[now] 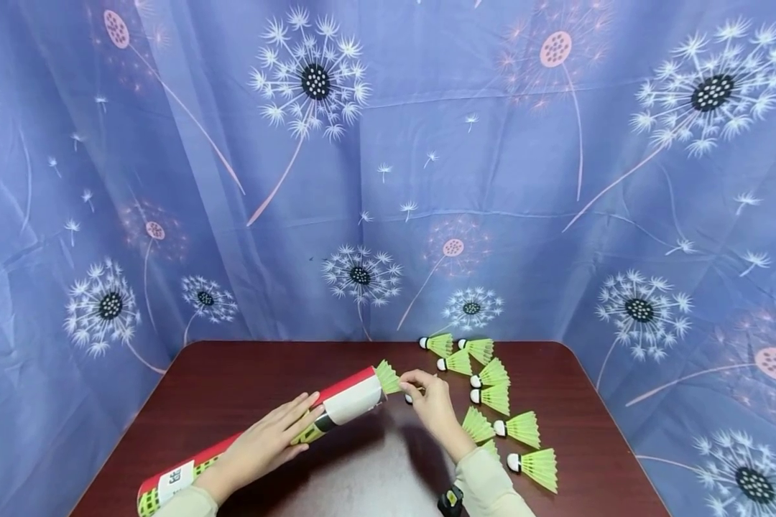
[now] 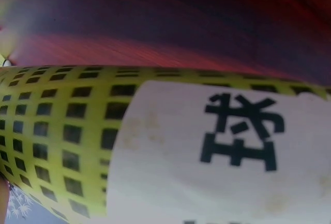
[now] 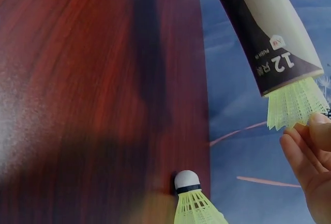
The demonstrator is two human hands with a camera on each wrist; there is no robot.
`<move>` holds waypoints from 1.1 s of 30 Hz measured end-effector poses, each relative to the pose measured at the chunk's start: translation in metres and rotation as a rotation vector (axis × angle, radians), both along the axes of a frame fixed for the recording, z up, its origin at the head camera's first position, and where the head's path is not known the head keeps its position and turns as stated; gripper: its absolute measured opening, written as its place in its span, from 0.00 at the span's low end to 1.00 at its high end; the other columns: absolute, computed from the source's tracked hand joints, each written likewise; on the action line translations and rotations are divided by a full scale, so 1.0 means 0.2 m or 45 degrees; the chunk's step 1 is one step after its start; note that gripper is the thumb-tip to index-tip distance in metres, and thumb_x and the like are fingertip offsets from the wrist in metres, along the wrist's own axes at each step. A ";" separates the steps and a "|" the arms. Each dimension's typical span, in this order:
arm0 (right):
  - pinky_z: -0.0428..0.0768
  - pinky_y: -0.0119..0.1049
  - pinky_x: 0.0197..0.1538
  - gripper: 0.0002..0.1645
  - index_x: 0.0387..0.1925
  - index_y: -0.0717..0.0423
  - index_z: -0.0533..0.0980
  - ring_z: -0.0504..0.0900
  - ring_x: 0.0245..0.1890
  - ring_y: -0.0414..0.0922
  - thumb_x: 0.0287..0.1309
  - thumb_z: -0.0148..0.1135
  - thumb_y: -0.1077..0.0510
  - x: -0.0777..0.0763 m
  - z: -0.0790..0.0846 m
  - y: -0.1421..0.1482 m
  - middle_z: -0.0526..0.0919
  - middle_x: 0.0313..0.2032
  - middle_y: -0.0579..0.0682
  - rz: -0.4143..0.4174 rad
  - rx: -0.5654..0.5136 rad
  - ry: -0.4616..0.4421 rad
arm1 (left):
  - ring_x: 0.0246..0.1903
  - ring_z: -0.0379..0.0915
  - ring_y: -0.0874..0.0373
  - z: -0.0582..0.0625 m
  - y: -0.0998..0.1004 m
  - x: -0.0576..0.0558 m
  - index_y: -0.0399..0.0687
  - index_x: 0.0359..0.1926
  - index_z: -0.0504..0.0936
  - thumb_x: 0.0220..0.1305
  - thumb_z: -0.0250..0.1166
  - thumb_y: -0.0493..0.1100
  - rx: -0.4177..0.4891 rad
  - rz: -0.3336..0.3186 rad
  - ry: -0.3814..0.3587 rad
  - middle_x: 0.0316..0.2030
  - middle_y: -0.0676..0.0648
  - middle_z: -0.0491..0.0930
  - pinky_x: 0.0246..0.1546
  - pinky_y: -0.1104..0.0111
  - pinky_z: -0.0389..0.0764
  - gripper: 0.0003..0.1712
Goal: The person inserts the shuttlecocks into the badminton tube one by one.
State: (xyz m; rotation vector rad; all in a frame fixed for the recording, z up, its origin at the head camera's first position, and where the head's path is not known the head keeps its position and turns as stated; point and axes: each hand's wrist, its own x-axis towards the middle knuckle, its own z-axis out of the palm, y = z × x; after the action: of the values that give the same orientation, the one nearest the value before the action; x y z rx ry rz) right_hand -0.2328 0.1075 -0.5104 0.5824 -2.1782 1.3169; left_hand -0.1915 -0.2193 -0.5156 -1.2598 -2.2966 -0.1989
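Note:
A long shuttlecock tube (image 1: 349, 402), red, white and yellow-green, lies slantwise with its mouth raised toward the right. My left hand (image 1: 265, 438) grips it around the middle, fingers across the top and thumb below. Close up in the left wrist view, the tube (image 2: 72, 136) shows a yellow grid and a white label with a black character. From its mouth sticks the yellow-green skirt of a shuttlecock (image 3: 295, 102), its cork hidden inside. My right hand (image 1: 435, 406) pinches the edge of that skirt between thumb and fingers.
Several loose shuttlecocks (image 1: 534, 468) are scattered over the right side of the dark red-brown table (image 1: 220, 377). One shuttlecock (image 3: 187, 182) lies close to the right hand. A blue dandelion-print curtain (image 1: 401, 165) hangs behind the table and along both sides.

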 end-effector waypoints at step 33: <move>0.80 0.30 0.35 0.03 0.28 0.60 0.80 0.81 0.29 0.41 0.51 0.66 0.68 0.02 -0.05 -0.06 0.84 0.28 0.51 0.212 0.170 0.068 | 0.64 0.64 0.45 0.01 -0.01 0.01 0.42 0.69 0.66 0.53 0.73 0.46 -0.026 -0.024 -0.028 0.67 0.39 0.65 0.71 0.71 0.44 0.44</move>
State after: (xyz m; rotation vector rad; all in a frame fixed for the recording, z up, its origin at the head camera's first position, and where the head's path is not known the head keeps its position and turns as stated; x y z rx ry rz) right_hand -0.2285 0.0957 -0.5204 0.8573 -2.2258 1.2295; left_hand -0.1893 -0.2216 -0.5130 -1.2958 -2.3113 -0.1974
